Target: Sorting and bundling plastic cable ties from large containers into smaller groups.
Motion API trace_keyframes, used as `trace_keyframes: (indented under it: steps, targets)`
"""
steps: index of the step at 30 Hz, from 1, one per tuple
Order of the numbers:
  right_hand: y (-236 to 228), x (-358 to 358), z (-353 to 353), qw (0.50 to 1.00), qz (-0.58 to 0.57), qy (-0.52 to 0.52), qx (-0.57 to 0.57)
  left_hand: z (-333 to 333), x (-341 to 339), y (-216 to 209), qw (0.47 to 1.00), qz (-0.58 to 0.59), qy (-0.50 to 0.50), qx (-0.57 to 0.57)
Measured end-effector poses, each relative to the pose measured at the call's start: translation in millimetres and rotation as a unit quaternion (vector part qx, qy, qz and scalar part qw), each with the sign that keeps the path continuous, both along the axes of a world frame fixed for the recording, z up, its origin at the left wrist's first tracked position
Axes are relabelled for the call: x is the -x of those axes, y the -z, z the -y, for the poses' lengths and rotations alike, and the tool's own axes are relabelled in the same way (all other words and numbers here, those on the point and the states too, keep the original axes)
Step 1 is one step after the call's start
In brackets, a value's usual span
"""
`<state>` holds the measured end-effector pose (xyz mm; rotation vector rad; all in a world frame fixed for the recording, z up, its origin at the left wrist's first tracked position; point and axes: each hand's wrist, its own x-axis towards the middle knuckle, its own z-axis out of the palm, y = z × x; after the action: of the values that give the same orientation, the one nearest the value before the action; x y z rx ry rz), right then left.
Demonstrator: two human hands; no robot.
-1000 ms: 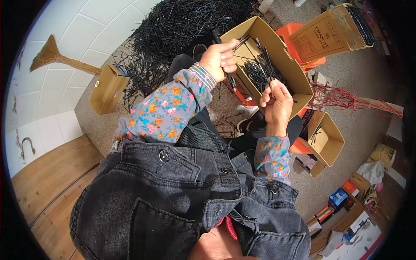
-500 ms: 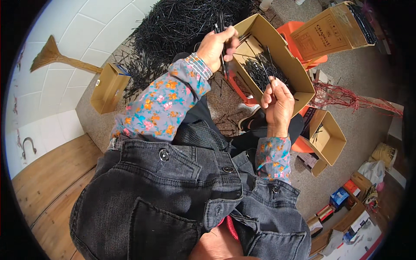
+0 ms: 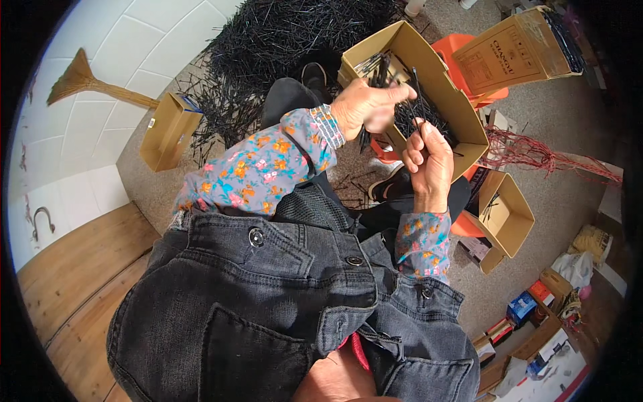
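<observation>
An open cardboard box stands in front of me with many thin black strips inside. My left hand is over the box's near left side, its fingers partly smeared by motion. Dark strips stick out above and below that hand, so it appears closed round a small bundle. At the box's near edge my right hand is raised palm inward, thumb and fingertips pinching a thin black strip that points up toward the left fingers. The strips' exact kind is unclear.
A large heap of black strips covers the floor at the far left. Smaller cardboard boxes stand left and right. An orange stool, a tall carton, red wire-like strands and a broom surround me.
My left hand has moved right and slightly down, from beside the box to over it, close to the right hand. The right hand has barely moved and keeps its pinch.
</observation>
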<state>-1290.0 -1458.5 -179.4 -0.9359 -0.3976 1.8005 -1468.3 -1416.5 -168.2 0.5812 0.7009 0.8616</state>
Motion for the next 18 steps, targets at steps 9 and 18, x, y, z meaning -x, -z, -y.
trace_keyframes:
  steps: [9, 18]
  targets:
    - [-30.5, -37.6, -17.4, 0.89, 0.274, -0.348, -0.108, -1.2, 6.8, -11.1, 0.977, -0.176, 0.098, 0.076]
    - [-16.3, -6.5, -41.2, 0.927, 0.312, -0.079, -0.191, -0.7, 15.9, 7.8, 0.954, 0.059, 0.259, 0.139]
